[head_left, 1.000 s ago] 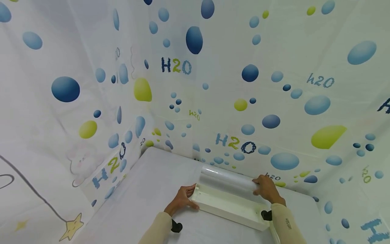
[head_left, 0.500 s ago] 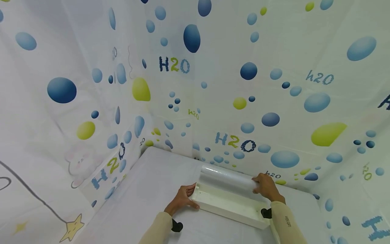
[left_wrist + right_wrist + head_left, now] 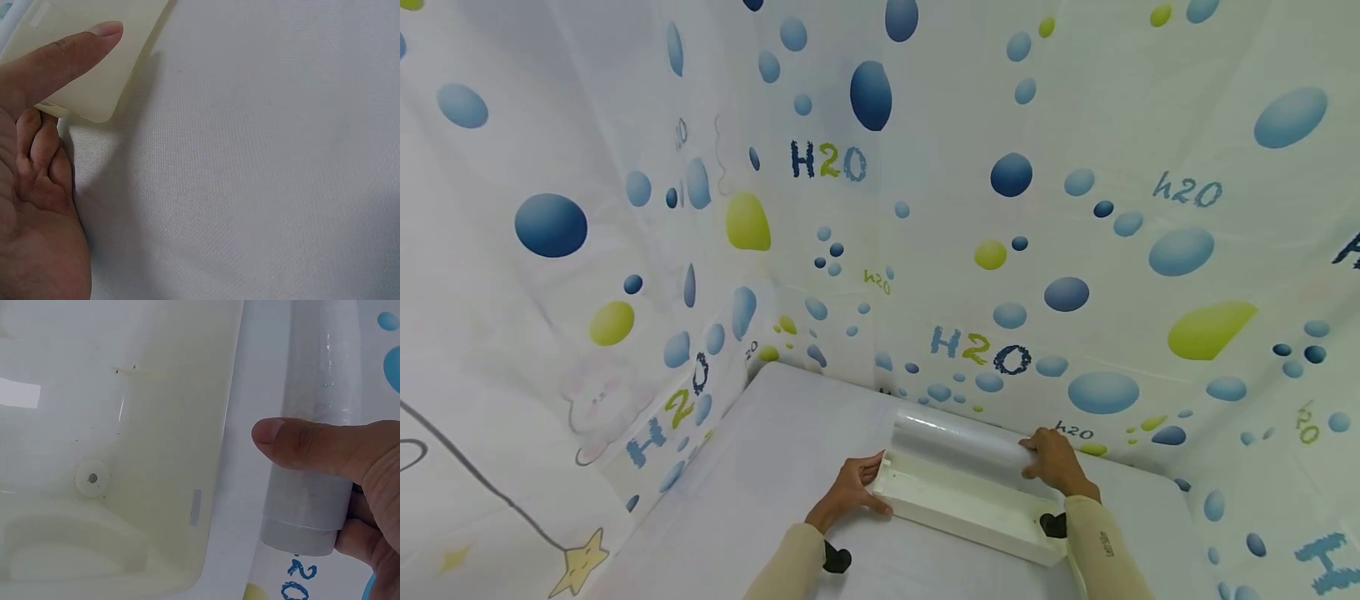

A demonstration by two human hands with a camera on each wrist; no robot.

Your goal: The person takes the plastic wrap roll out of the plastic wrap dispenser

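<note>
A long cream plastic box [image 3: 962, 500], open at the top, lies on the white cloth. My left hand [image 3: 847, 490] grips its left end, the thumb along the near side in the left wrist view and the other fingers partly hidden behind that end. Right behind the box lies a roll of clear plastic film [image 3: 962, 440], parallel to it. Around the roll's right end my right hand [image 3: 1056, 462] holds on, with its thumb [image 3: 294, 437] across the top. Inside the box, the right wrist view shows a small round boss with a hole [image 3: 92, 478] and a few dark specks.
White curtains printed with blue and green bubbles [image 3: 1011, 175] and H2O lettering rise at the back and sides. The white cloth surface [image 3: 775, 442] ends at their foot, close behind the roll. A narrow cream strip [image 3: 1077, 577] shows beside the right sleeve.
The head view has shifted very slightly. Both hands, the box and the roll keep their places.
</note>
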